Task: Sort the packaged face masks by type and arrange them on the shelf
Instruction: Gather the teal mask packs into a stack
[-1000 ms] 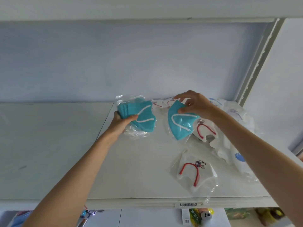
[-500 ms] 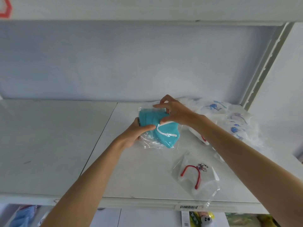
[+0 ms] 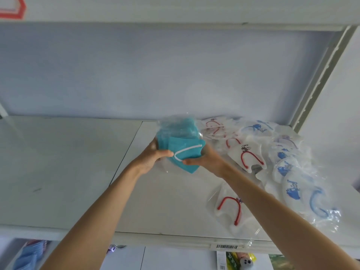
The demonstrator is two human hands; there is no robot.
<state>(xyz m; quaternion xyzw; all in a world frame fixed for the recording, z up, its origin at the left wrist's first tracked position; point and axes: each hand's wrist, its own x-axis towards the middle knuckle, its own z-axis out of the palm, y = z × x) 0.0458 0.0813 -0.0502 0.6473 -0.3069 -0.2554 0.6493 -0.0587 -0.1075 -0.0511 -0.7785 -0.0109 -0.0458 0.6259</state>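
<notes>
Along the shelf's (image 3: 68,172) right end, a loose pile of white masks (image 3: 282,162) with red or blue loops awaits sorting. Nearer the middle, left hand (image 3: 151,158) and right hand (image 3: 206,159) both grip the gathered teal masks (image 3: 181,145), fingers curled round the stack, held just above the shelf; only this type looks grouped.

Soft, even daylight, no hard shadows. Glare on the crinkled clear plastic mask wrappers (image 3: 292,162) at 3 o'clock. Slight motion blur overall; wide-angle bends the white metal shelf upright (image 3: 319,78) at 2.
</notes>
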